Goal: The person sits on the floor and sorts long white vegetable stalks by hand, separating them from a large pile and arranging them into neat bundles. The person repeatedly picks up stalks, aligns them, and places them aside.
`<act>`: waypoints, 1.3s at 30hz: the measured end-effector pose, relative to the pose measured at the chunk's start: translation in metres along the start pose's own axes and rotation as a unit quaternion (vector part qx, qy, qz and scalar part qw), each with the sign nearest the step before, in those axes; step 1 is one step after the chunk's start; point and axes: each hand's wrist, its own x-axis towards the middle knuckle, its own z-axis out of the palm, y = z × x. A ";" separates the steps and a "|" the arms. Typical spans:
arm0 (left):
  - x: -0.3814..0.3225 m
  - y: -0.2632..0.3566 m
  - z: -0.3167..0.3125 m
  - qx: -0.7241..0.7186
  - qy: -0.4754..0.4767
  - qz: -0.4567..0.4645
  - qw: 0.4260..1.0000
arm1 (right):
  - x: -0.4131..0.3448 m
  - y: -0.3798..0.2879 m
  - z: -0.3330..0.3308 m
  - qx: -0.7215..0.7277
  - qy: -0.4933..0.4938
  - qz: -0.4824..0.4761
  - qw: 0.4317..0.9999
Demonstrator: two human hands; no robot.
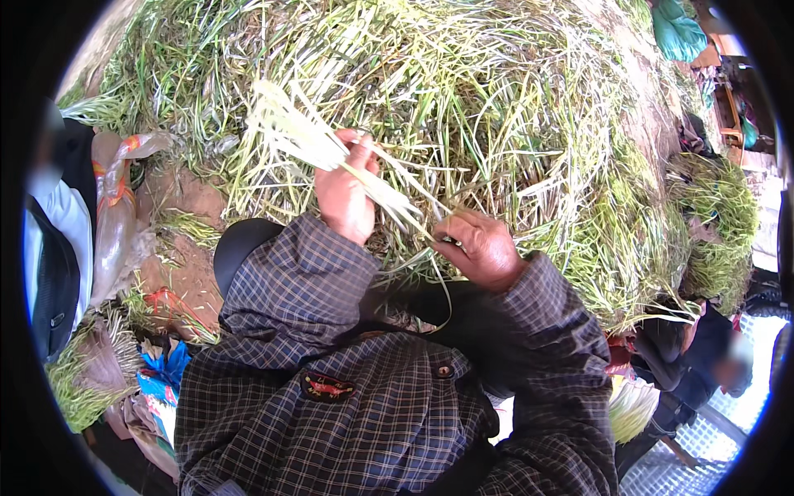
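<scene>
My left hand [348,192] grips a bundle of pale green garlic shoots or similar stalks [298,133] near its middle. The bundle's thicker end fans out to the upper left, and thin ends run down to the right. Thumb and fingers of my right hand [481,248] pinch a few thin ends of these stalks. One loose strand [445,297] hangs below that hand in a curve. Both hands are above a wide heap of cut green and yellowish stalks [471,118], which fills the ground before me.
At left, a person [59,248] is beside a clear plastic bag [115,211]. A blue printed sack [161,384] lies lower left. Another person [707,366] bends at lower right near a stalk bundle [633,406]. A smaller heap [719,235] and a green bag [679,34] are at right.
</scene>
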 end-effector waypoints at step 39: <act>-0.059 -0.010 -0.008 -0.046 -0.217 -0.180 0.958 | -0.025 -0.034 0.031 0.306 0.051 0.184 0.933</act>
